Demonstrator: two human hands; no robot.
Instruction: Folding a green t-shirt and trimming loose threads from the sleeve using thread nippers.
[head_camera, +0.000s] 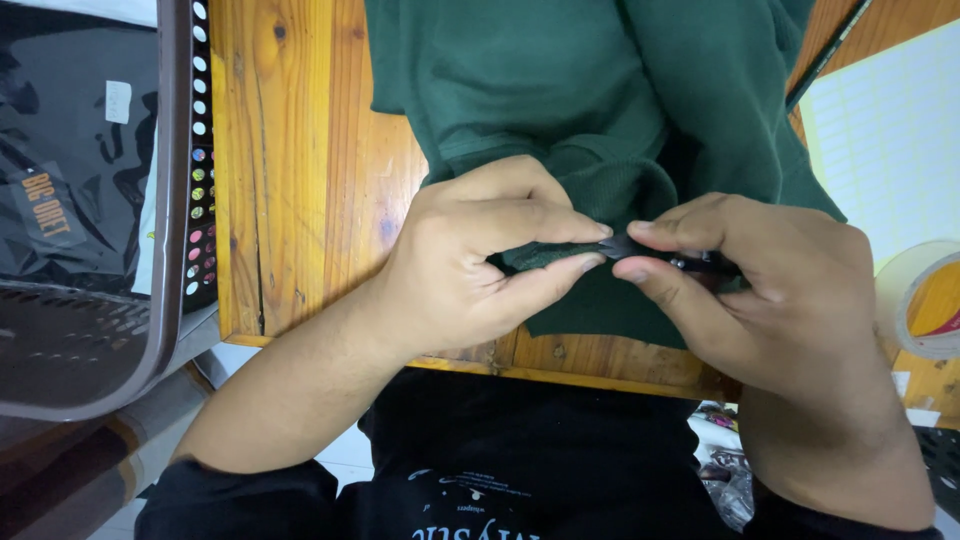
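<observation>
1. The green garment (600, 90) lies on the wooden bench (300, 200).
2. The left hand (470, 260) pinches the garment's near edge.
3. The right hand (770, 290), just beside it, pinches a small dark thing (690, 262) against that edge.
4. A brown basket (170, 250) sits left of the garment.

Black glossy plastic package (70, 180) in basket at left, bearing small white label (118, 101) and orange-lettered patch (45, 210).

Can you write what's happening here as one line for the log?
left hand: pinching green garment edge | right hand: holding small black tool at fabric | surface: wooden table
</observation>
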